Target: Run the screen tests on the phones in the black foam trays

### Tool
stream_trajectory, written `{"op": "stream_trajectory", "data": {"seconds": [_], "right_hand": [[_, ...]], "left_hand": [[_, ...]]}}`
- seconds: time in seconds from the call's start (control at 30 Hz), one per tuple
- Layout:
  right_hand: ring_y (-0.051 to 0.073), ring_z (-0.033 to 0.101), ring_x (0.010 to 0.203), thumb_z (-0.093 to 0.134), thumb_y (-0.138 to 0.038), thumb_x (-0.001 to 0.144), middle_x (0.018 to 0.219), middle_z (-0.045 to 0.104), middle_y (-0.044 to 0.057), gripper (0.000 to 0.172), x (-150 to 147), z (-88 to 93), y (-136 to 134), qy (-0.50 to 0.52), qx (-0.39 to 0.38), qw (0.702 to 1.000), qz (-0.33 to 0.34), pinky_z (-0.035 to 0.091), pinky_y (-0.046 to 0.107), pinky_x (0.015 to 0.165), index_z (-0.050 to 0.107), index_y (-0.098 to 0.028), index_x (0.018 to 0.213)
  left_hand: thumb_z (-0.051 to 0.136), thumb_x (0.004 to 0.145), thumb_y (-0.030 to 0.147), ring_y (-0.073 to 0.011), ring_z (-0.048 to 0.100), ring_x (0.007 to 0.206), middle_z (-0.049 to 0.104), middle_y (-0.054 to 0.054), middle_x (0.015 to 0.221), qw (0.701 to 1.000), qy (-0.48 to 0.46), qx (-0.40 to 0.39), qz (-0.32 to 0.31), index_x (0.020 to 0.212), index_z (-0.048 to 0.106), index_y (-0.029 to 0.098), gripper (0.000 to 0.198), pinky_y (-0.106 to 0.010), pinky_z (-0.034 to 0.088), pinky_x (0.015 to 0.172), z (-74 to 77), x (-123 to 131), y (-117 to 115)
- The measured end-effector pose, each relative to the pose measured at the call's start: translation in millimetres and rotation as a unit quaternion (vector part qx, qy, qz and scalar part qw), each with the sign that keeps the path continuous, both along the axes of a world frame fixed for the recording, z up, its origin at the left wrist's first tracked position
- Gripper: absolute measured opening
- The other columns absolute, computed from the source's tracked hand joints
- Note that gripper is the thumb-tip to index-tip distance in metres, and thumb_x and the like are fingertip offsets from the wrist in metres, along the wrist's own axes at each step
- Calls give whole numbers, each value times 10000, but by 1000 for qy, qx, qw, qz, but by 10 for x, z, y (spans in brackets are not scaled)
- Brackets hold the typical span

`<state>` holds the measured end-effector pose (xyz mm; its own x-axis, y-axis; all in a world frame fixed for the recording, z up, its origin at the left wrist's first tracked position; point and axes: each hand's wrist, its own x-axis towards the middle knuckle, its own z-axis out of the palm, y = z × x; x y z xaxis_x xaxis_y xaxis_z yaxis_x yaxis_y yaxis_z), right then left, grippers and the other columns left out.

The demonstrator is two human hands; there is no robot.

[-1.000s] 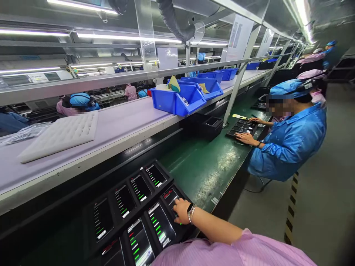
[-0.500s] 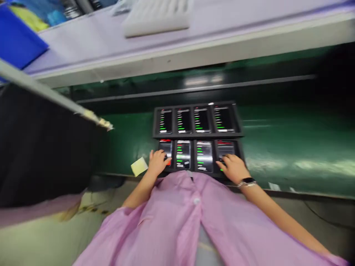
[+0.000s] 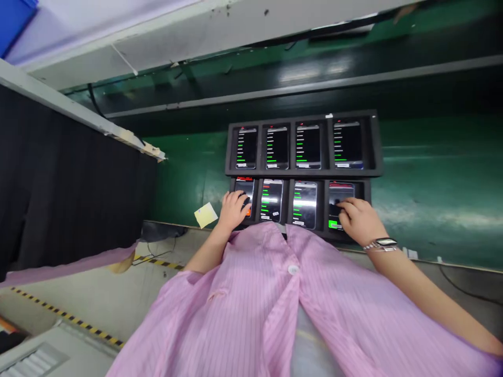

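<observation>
A black tray lies on the green bench mat, holding two rows of four smartphones whose screens show lists with green bars. My left hand rests on the leftmost phone of the near row, fingers over its screen. My right hand, with a metal wristwatch, covers much of the rightmost near phone. Neither hand lifts a phone. A yellow sticky note lies just left of my left hand. My pink striped smock hides the tray's near edge.
Green matting spreads on both sides of the tray. A black cloth panel hangs at the left, and a white conveyor edge runs above. A blue bin corner shows top left. Hazard-striped tape marks the floor.
My view has swung from the long line and co-worker down onto the tray. My left hand has come into view on the near row, and the tray now sits slightly higher in the picture.
</observation>
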<state>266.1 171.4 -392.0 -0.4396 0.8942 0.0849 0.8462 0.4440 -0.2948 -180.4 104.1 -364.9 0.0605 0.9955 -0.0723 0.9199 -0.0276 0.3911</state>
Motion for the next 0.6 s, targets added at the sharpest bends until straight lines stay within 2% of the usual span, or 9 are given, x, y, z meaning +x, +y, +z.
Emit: {"op": "stream_trajectory", "data": {"seconds": [0.1, 0.17, 0.3, 0.37, 0.47, 0.53, 0.6], "right_hand": [[335, 616, 1111, 455, -257, 938, 1168, 691, 188, 385, -13, 11, -36, 11, -11, 1000, -17, 506, 527, 1067, 782, -143, 1105], [349, 600, 1166, 465, -281, 953, 1222, 671, 197, 394, -10, 52, -93, 25, -4, 999, -38, 490, 544, 1089, 761, -145, 1175], [402, 504, 1360, 497, -417, 1010, 1431, 565, 254, 517, 28, 140, -361, 31, 32, 996, -77, 422, 588, 1168, 638, -99, 1393], [436, 439, 1430, 505, -488, 1016, 1512, 493, 290, 616, 40, 129, -558, 18, 30, 996, -85, 393, 621, 1183, 569, -71, 1463], [469, 365, 1491, 514, -541, 1008, 1585, 408, 318, 717, 22, 34, -829, -4, 10, 996, -92, 354, 690, 1181, 470, -72, 1548], [479, 340, 1509, 520, -556, 1006, 1607, 375, 327, 751, -7, -40, -940, -15, 6, 995, -103, 324, 726, 1181, 429, -77, 1577], [488, 316, 1523, 529, -573, 1002, 1621, 350, 335, 776, -37, -89, -991, -18, 10, 993, -117, 305, 742, 1182, 413, -76, 1587]], "left_hand": [[606, 1037, 367, -335, 544, 1379, 632, -161, 1448, 1000, -7, -10, -8, 1273, 709, 208, 302, -574, 180, 1328, -13, -6, -23], [611, 1033, 381, -342, 501, 1430, 594, -164, 1499, 1000, -18, 0, 10, 1294, 697, 212, 323, -577, 153, 1334, -11, -49, -81], [629, 1018, 445, -340, 341, 1566, 432, -203, 1633, 989, -84, 42, 115, 1454, 576, 176, 515, -538, 210, 1329, -58, -182, -273], [640, 1009, 445, -318, 339, 1579, 393, -216, 1658, 966, -155, 18, 205, 1529, 484, 157, 614, -493, 285, 1310, -123, -217, -366], [616, 1024, 396, -284, 489, 1495, 510, -193, 1592, 905, -275, -77, 316, 1543, 456, 166, 589, -431, 395, 1254, -219, -193, -456], [595, 1033, 357, -271, 567, 1426, 606, -161, 1511, 874, -327, -110, 344, 1492, 517, 177, 499, -413, 428, 1228, -248, -151, -477], [566, 1044, 330, -259, 588, 1405, 642, -143, 1475, 861, -349, -107, 354, 1457, 553, 173, 443, -398, 438, 1219, -244, -110, -477]]}}
